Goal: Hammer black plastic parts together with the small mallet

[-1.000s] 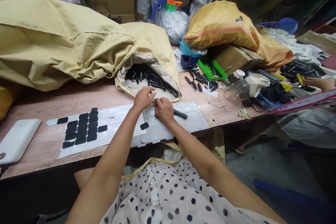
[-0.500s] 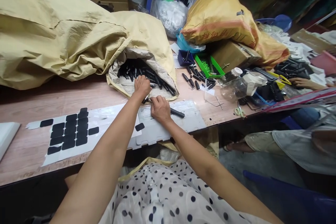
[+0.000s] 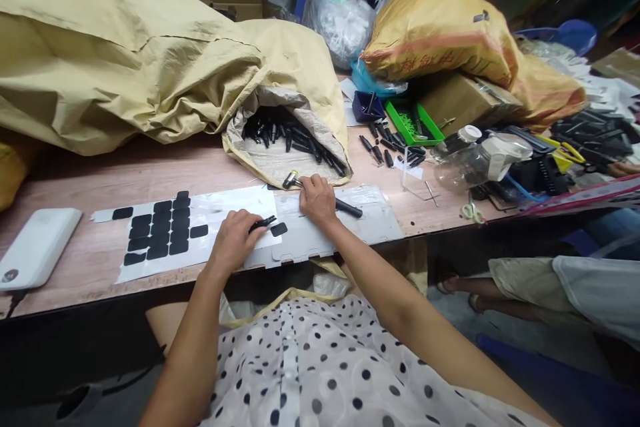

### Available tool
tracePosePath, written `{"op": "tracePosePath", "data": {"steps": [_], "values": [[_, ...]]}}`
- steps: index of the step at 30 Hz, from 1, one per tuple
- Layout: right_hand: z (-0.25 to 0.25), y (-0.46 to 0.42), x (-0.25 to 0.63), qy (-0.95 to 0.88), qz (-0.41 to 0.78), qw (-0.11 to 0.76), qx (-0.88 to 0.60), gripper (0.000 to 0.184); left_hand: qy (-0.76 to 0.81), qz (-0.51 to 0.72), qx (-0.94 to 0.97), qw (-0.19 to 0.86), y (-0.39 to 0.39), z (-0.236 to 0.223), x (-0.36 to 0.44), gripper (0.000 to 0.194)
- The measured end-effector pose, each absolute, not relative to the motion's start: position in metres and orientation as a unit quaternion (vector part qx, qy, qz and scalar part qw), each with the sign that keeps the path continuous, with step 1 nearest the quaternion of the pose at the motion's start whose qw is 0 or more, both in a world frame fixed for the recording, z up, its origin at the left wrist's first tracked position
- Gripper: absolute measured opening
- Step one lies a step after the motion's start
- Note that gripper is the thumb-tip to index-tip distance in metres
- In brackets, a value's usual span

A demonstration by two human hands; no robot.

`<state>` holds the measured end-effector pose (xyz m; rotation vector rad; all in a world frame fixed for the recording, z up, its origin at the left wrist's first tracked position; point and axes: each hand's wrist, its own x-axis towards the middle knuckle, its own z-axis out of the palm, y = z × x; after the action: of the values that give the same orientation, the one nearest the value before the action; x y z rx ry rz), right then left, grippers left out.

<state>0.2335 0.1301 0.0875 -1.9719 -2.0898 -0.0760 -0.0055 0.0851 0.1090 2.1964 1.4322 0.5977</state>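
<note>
My left hand (image 3: 234, 240) grips a small black tubular part (image 3: 265, 221), its tip pointing right just above the white sheet's edge. My right hand (image 3: 318, 200) is wrapped round a hammer (image 3: 349, 207); its metal head with a yellowish face sticks out to the left, the black handle to the right. Under the hammer lies a flat grey board (image 3: 375, 223). Beyond my hands, an open beige sack (image 3: 313, 103) shows many black tubular parts (image 3: 290, 135) inside. A black rounded square (image 3: 279, 229) lies beside the part in my left hand.
A white sheet (image 3: 215, 240) with several black squares lies at left, near a white power bank (image 3: 43, 247). To the right are loose black parts (image 3: 387, 147), a green tray (image 3: 435, 137), clear bottles (image 3: 465, 170), scissors (image 3: 471, 213) and a yellow sack (image 3: 445, 33). Another person's legs show at right.
My left hand went to the sack's mouth, then came back toward me and left with a black part in its fingers. My right hand stays on the hammer, whose head is now uncovered.
</note>
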Motion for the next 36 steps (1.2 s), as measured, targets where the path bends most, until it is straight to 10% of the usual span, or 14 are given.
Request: {"op": "tracePosePath", "data": {"steps": [36], "values": [[0.124,0.049,0.19,-0.782,0.103,0.282,-0.546,0.037,0.549,0.324,0.723,0.266,0.092,0.077,-0.008,0.006]]}}
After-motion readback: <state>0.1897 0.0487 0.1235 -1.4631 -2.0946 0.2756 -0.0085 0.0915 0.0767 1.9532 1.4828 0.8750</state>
